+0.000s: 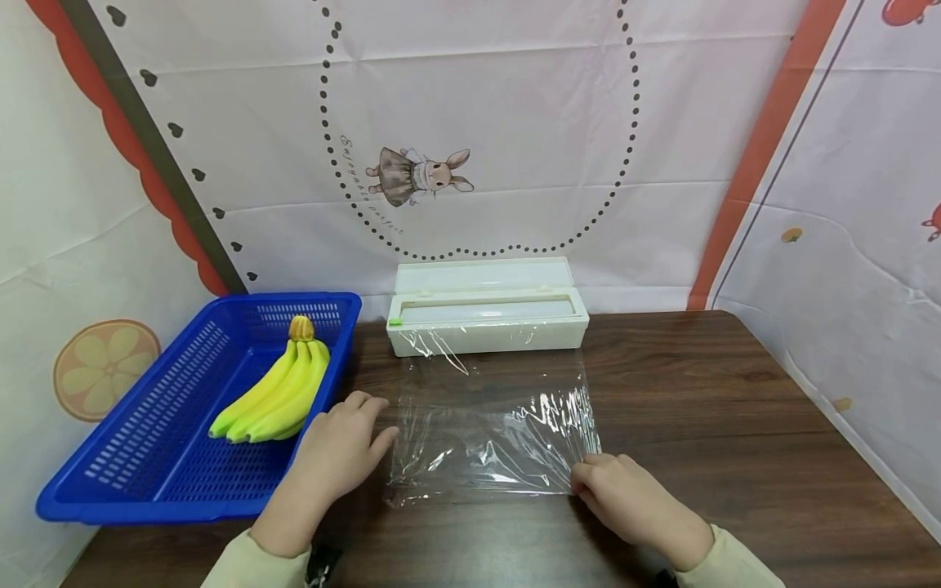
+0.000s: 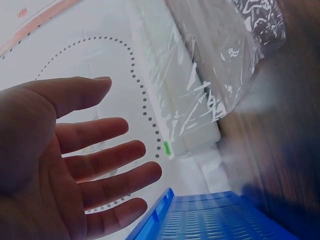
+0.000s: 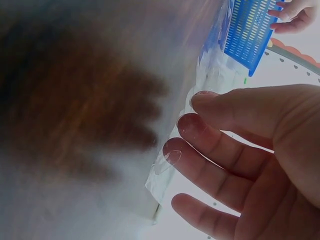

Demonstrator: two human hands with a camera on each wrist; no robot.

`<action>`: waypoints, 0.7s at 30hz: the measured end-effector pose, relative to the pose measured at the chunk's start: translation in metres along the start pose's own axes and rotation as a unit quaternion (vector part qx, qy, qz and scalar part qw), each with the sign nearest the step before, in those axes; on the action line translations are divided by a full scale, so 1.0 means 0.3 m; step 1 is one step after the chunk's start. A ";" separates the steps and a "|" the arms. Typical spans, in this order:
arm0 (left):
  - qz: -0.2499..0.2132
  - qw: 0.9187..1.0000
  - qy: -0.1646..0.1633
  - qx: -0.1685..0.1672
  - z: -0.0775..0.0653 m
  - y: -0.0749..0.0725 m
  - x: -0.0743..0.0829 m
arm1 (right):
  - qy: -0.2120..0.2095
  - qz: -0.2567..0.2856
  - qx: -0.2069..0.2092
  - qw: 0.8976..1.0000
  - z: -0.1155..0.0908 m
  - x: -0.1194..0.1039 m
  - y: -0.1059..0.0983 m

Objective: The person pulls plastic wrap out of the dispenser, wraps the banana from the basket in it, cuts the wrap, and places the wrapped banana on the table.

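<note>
A sheet of clear cling film (image 1: pixel 485 433) stretches from a white dispenser box (image 1: pixel 488 338) toward the front of the table. My right hand (image 1: pixel 634 500) pinches its front right corner; in the right wrist view, thumb and fingertips (image 3: pixel 195 127) meet at the film's edge. Just off the sheet's left side is my left hand (image 1: pixel 340 447), beside the blue basket. The left wrist view shows its fingers (image 2: pixel 120 182) spread and nearly straight, holding nothing.
A blue plastic basket (image 1: pixel 140 511) stands at the left with a bunch of bananas (image 1: pixel 283 392) in it. The dispenser's lid (image 1: pixel 485 276) is raised, and a small green piece (image 1: pixel 395 322) sits at its left end. Behind hangs a printed cloth (image 1: pixel 515 122).
</note>
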State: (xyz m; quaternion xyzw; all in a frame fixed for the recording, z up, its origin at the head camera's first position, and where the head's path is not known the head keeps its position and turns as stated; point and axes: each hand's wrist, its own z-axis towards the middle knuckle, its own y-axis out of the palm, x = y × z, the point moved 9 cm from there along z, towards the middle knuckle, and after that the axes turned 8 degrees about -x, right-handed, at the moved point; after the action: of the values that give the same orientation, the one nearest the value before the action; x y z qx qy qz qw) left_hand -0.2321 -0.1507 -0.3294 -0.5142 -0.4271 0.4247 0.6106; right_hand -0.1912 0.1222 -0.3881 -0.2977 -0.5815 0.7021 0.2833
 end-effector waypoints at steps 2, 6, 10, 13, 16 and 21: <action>0.000 1.000 0.000 0.003 0.002 -0.008 -0.003 | 0.001 -0.001 0.001 1.000 0.000 0.000 -0.001; -0.001 1.000 -0.002 0.004 0.009 -0.023 -0.011 | -0.002 0.001 0.002 1.000 0.000 -0.001 -0.002; -0.001 1.000 -0.004 0.005 0.015 -0.038 -0.022 | -0.004 0.003 0.004 1.000 0.000 -0.001 -0.003; -0.002 1.000 -0.005 0.005 0.020 -0.049 -0.028 | -0.004 0.004 0.005 1.000 -0.001 -0.001 -0.003; -0.003 1.000 -0.007 0.004 0.025 -0.059 -0.033 | -0.005 0.007 0.005 1.000 -0.002 -0.002 -0.004; -0.005 1.000 -0.012 0.003 0.032 -0.075 -0.042 | -0.007 0.011 0.007 1.000 -0.003 -0.003 -0.005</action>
State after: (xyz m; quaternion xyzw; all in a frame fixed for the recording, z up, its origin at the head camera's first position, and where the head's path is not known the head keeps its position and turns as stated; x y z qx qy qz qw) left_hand -0.2430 -0.1626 -0.3072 -0.5052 -0.4356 0.4295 0.6088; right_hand -0.1899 0.1225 -0.3865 -0.2975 -0.5754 0.7109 0.2738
